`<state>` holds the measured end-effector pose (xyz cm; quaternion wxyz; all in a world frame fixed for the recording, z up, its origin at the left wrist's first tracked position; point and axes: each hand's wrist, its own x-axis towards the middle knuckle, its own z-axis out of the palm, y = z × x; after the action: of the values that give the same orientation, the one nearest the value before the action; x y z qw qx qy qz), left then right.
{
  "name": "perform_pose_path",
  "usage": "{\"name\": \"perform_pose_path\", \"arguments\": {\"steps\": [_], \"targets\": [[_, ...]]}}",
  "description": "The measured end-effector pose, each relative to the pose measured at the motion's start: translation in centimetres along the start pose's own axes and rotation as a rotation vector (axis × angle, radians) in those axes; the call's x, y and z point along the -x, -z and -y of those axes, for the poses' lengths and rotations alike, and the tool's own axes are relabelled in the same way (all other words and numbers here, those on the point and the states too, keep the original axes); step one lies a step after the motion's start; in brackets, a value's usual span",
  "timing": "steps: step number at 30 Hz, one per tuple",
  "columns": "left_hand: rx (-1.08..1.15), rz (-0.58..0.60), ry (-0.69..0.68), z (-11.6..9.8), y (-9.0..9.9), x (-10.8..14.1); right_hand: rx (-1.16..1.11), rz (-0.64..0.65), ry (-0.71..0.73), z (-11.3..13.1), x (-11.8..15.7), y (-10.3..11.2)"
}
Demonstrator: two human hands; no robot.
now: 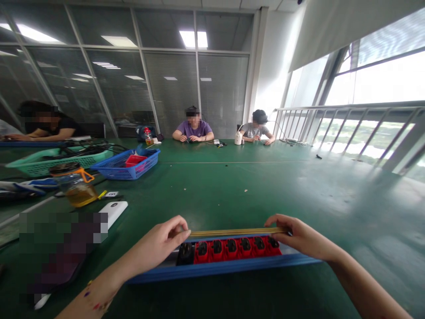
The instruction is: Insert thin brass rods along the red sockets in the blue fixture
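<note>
Long thin brass-coloured strips (229,232) run level across the front of me, held at both ends. My left hand (162,241) pinches their left end between thumb and fingers. At the other end, my right hand (297,235) has its thumb and fingers closed on them. Just below and nearer to me lies a long blue housing (226,271), like a power strip's body. Inside it sits a row of several red socket units (231,251) with black inserts, and a black socket unit (185,254) at their left. Whether the strips touch the housing I cannot tell.
On the left stand a blue basket (134,172) with a red container (135,160), a green basket (36,167) and a jar of amber liquid (79,194). A white-ended long object (115,212) lies nearer. Several people sit around the green table (212,186); a railing (348,107) lines the right.
</note>
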<state>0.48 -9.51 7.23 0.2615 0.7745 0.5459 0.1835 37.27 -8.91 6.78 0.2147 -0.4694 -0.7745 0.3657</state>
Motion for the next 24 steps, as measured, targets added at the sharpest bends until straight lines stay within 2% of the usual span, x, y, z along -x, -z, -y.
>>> {"name": "perform_pose_path", "arguments": {"steps": [2,4,7,12,19,24], "targets": [[-0.003,-0.043,0.027,0.0,-0.7,0.5,-0.088,0.016,-0.019,-0.1,0.6,-0.6],[-0.014,-0.072,0.038,0.2,-1.3,0.8,-0.111,-0.039,-0.049,-0.6,0.7,-1.2],[-0.019,-0.064,0.047,0.6,-2.0,0.9,-0.081,-0.118,-0.109,-1.8,0.3,-2.0],[-0.028,-0.059,0.060,0.9,-2.6,1.0,-0.002,-0.170,-0.162,-3.0,0.0,-2.7],[-0.078,-0.119,0.031,0.5,-3.0,1.3,0.081,-0.234,-0.094,-3.8,0.4,-3.3],[-0.118,-0.141,-0.004,0.5,-3.2,1.4,0.146,-0.252,-0.076,-3.4,0.5,-3.5]]}}
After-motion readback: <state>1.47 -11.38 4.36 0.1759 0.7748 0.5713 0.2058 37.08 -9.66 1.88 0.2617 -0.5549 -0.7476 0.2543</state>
